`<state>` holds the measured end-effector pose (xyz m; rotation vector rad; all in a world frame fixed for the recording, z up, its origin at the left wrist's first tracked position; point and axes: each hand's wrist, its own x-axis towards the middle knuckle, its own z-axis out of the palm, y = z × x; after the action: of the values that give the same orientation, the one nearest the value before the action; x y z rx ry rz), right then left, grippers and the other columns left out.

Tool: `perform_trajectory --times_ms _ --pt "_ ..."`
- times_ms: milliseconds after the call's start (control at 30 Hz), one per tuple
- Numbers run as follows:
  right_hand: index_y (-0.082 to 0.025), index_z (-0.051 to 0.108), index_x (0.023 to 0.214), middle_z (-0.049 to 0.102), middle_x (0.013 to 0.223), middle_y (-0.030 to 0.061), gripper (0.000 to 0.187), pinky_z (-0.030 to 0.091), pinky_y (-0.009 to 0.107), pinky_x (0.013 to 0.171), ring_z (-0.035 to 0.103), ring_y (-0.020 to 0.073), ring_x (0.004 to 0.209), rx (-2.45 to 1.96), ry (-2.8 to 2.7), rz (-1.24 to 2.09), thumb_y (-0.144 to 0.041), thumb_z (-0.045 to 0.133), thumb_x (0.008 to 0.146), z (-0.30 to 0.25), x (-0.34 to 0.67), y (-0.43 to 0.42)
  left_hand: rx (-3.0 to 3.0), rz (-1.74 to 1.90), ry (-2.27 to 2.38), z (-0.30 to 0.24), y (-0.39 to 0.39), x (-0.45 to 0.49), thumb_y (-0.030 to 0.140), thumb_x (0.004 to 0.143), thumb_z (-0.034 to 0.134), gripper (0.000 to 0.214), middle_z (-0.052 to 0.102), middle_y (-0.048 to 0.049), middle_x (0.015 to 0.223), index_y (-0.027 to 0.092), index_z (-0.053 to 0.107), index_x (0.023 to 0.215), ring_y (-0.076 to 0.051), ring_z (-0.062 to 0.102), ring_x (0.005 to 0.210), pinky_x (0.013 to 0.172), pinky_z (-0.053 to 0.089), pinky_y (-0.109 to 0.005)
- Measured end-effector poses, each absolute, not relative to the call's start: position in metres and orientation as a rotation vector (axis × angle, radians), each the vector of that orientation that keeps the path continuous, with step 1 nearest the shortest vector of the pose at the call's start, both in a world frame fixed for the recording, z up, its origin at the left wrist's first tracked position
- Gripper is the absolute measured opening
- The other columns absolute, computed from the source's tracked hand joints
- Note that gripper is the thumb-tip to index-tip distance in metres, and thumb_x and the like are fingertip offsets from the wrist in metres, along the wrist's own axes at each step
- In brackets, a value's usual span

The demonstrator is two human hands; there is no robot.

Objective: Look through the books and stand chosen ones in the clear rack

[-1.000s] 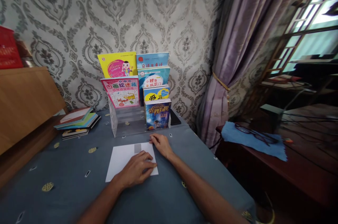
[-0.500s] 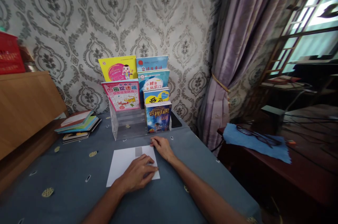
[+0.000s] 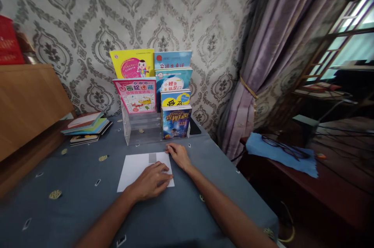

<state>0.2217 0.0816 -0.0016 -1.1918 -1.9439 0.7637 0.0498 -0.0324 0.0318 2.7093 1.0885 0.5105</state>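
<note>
A white rectangular sheet or thin booklet (image 3: 131, 168) with a grey strip near its top edge lies flat on the table. Across its lower right part rests my left hand (image 3: 152, 181), palm down, fingers stretched out and pressing on it. At its top right corner is my right hand (image 3: 179, 156), resting on its side with curled fingers drawn together; whether they pinch the corner is hidden. Just behind stands a clear acrylic display rack (image 3: 142, 131), holding a pink picture book (image 3: 137, 96), a yellow book (image 3: 133, 61) and a dark blue book (image 3: 176, 123) among others.
A pile of thin books (image 3: 86, 125) lies at the left, beside a wooden cabinet (image 3: 29, 104). Behind the rack's right side is a black flat object (image 3: 195, 128). Glasses (image 3: 286, 147) sit on a blue cloth (image 3: 263, 150) to the right, past the table edge.
The whole view has tilted slightly, so the wall, rack and table appear shifted. Both hands keep almost the same places on the white sheet.
</note>
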Motion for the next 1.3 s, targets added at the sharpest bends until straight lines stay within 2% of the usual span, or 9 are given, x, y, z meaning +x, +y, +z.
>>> perform_trajectory --times_ms 200,500,667,833,1100,1300 --pt "-0.020 0.072 0.104 0.079 0.090 0.0063 0.029 0.053 0.029 0.080 0.075 0.0219 0.090 -1.212 -1.964 0.749 -0.024 0.046 0.094 0.000 0.222 0.081 2.700 0.497 1.057 0.033 -0.041 0.046 0.026 0.094 0.053 0.029 0.064 -0.0067 0.121 0.029 0.070 0.117 -0.022 0.058 0.113 0.098 0.046 -0.038" --pt "-0.022 0.071 0.106 0.079 0.091 0.0052 0.028 0.054 0.030 0.085 0.074 0.0215 0.092 -1.182 -1.948 0.776 -0.027 0.046 0.094 -0.005 0.222 0.082 2.648 0.534 1.085 0.034 -0.037 0.046 0.023 0.096 0.050 0.028 0.067 -0.0067 0.118 0.021 0.067 0.117 -0.020 0.059 0.112 0.100 0.045 -0.035" --pt "-0.020 0.071 0.104 0.078 0.092 0.0064 0.028 0.054 0.032 0.084 0.074 0.0232 0.092 -1.159 -1.954 0.771 -0.028 0.046 0.094 -0.006 0.224 0.082 2.657 0.459 1.371 0.028 -0.027 0.037 0.025 0.098 0.046 0.029 0.065 -0.0089 0.124 0.020 0.063 0.121 -0.024 0.057 0.115 0.098 0.045 -0.041" --pt "-0.019 0.070 0.105 0.078 0.093 0.0065 0.028 0.054 0.031 0.083 0.074 0.0228 0.092 -1.163 -1.971 0.787 -0.025 0.045 0.093 -0.005 0.224 0.083 2.579 0.356 1.760 0.025 -0.016 0.017 0.026 0.098 0.046 0.030 0.063 -0.0093 0.129 0.020 0.062 0.123 -0.026 0.056 0.117 0.097 0.045 -0.042" --pt "-0.022 0.070 0.106 0.078 0.096 0.0051 0.027 0.054 0.031 0.085 0.074 0.0223 0.095 -1.176 -1.965 0.818 -0.024 0.047 0.094 -0.006 0.224 0.082 2.288 0.174 2.205 0.037 -0.013 -0.027 0.024 0.099 0.040 0.029 0.067 -0.0100 0.110 0.019 0.068 0.101 -0.026 0.060 0.109 0.092 0.046 -0.040" --pt "-0.022 0.071 0.106 0.078 0.096 0.0044 0.027 0.054 0.031 0.084 0.074 0.0227 0.095 -1.175 -1.986 0.804 -0.024 0.047 0.093 -0.005 0.224 0.081 2.388 0.100 2.281 0.032 -0.014 -0.025 0.020 0.097 0.039 0.030 0.066 -0.0107 0.111 0.019 0.068 0.105 -0.027 0.058 0.107 0.090 0.045 -0.042"
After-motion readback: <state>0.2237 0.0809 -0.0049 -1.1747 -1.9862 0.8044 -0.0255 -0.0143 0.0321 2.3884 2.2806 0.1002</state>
